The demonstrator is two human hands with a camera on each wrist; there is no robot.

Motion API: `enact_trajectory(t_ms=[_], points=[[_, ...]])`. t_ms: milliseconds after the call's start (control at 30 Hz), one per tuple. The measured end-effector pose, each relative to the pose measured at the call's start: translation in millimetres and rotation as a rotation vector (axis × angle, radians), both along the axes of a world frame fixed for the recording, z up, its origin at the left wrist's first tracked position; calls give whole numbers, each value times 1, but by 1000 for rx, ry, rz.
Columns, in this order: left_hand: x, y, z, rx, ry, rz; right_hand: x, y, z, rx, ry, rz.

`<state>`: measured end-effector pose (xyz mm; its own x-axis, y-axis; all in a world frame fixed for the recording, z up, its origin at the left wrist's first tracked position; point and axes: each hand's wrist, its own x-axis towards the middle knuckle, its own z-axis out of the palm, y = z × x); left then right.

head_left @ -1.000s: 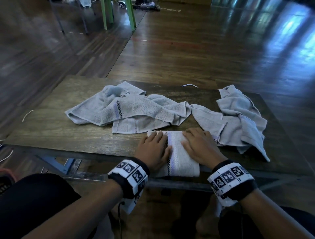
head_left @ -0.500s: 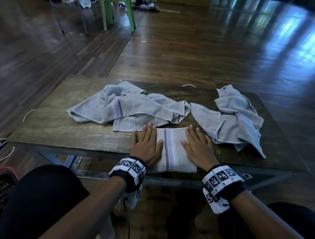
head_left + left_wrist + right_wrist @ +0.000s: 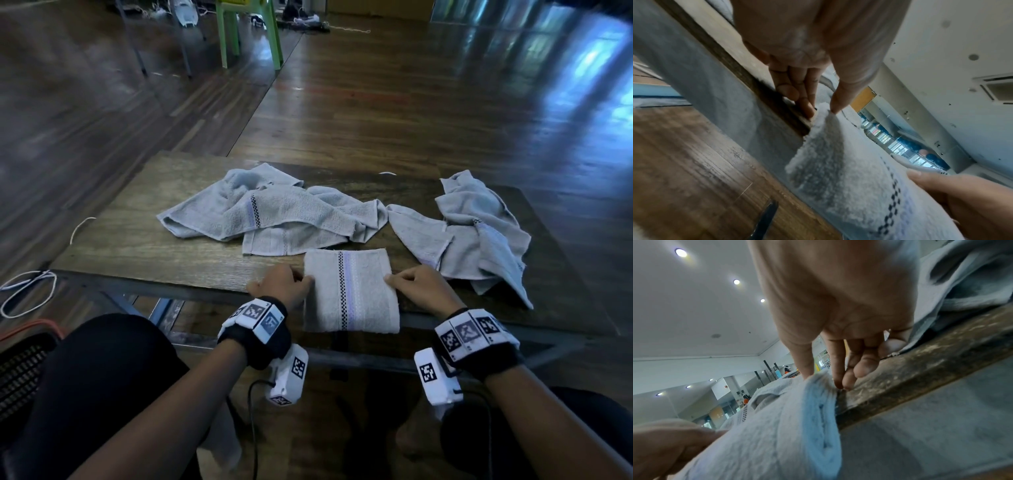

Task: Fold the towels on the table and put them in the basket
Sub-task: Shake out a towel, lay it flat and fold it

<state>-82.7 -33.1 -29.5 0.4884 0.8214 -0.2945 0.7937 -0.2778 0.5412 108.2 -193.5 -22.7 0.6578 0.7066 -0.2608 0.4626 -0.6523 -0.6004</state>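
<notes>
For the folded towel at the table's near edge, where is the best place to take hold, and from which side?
Grip the folded towel by its two side edges, one hand from each side, as the left hand and right hand pinch it now. It is a flat stacked rectangle overhanging the table edge; holding both sides would likely keep the layers together.

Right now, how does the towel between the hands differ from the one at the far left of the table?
The folded towel is a flat, neat rectangle; the left towel lies crumpled and spread out. The folded towel overhangs the table's near edge; the left towel lies wholly on top. The left hand and right hand pinch the folded towel's sides; nothing touches the left towel. Both are grey with a checkered stripe.
</notes>
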Motion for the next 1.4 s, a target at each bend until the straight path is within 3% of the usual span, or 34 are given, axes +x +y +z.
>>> enact_trajectory(t_ms=[300,467,633,833,1033,1167,1400], points=[[3,-8,0,42,12,-66,-12,14,3,-24,85,-49],[1,-14,8,-116,-245,-126,-13,12,9,46,201,-116],[-8,-22,14,-392,-489,29,-24,-4,19,151,472,-201],[-44,-36,36,-495,-582,36,-56,-28,45,231,689,-255],[-81,-46,88,-499,-797,46,-95,-37,109,394,608,-163],[-103,-52,133,-488,-922,38,-117,-37,157,489,464,-94],[-144,-55,185,-354,-1040,68,-147,-23,204,531,343,47]])
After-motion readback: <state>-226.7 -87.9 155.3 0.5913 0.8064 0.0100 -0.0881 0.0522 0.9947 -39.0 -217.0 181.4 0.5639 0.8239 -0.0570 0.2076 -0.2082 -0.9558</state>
